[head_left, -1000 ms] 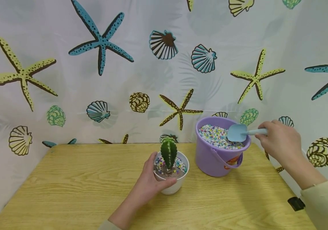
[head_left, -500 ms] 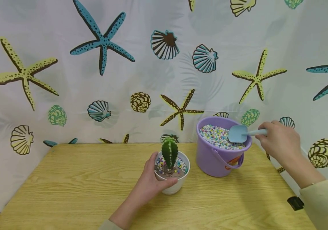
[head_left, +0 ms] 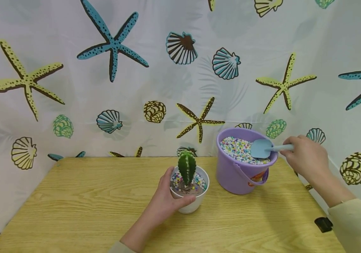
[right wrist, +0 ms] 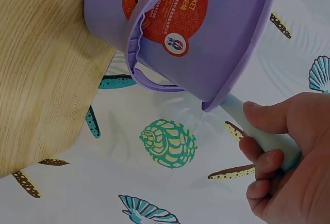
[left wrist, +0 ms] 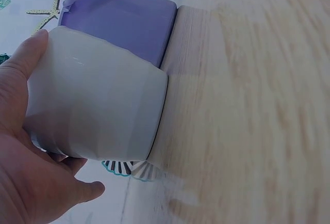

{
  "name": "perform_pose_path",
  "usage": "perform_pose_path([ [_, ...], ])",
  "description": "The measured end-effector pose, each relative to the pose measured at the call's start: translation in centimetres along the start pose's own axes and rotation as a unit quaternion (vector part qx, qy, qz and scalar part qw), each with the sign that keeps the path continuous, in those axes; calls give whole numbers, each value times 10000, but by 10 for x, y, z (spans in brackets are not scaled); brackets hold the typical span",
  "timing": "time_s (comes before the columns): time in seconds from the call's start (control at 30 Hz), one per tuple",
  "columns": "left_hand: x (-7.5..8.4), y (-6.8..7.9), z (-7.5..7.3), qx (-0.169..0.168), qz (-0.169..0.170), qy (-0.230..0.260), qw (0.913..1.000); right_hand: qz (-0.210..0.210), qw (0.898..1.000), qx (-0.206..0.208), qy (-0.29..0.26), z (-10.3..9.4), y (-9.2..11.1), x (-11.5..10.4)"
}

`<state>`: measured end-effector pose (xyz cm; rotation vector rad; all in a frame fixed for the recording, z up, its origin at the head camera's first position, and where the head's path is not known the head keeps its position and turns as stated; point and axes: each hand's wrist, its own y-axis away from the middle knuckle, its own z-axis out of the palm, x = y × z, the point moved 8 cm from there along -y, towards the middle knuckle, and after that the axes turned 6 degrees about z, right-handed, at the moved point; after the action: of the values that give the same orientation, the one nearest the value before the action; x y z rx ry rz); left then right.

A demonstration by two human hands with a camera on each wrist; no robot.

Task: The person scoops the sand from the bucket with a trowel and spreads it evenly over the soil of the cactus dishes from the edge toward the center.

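A small green cactus point(head_left: 186, 168) stands in a white flowerpot point(head_left: 189, 207) on the table, with grey soil and coloured pellets around its base. My left hand point(head_left: 164, 200) grips the pot from the left, thumb across the front near the rim; the left wrist view shows the pot's smooth side point(left wrist: 98, 95). My right hand point(head_left: 307, 154) holds the handle of a light blue toy shovel point(head_left: 260, 149). The shovel's blade lies over the pastel pellets point(head_left: 235, 147) inside a purple bucket point(head_left: 234, 179). In the right wrist view, fingers and thumb wrap the shovel's handle point(right wrist: 263, 133).
The bucket's handle point(head_left: 247, 179) hangs down its front, beside a red sticker point(right wrist: 170, 12). A black clip point(head_left: 323, 224) sits at the right edge of the wooden table point(head_left: 89, 203). A curtain with starfish and shells point(head_left: 130, 88) hangs behind.
My right hand has dropped slightly, and the shovel's blade has dipped a little at the pellets. The left hand and the pot stay in place.
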<state>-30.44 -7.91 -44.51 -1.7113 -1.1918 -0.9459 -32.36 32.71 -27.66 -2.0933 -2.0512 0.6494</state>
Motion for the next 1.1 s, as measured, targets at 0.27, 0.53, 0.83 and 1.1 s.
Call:
perform_pose_path([
  [0.27,0,0,-1,11,4,-7,10000,-18,9999,-59,-114,4,-2,2],
  [0.53,0,0,0,-5,-8,18,10000,76,9988,-332,-353,7,-2,4],
  [0.83,-1,1,0,-12,-25,65,10000,226,9949,-747,-642,13,-3,5],
  [1.1,-2,1,-1,-9,-13,51,10000,418,9876,-1082,-1062,24,-2,5],
])
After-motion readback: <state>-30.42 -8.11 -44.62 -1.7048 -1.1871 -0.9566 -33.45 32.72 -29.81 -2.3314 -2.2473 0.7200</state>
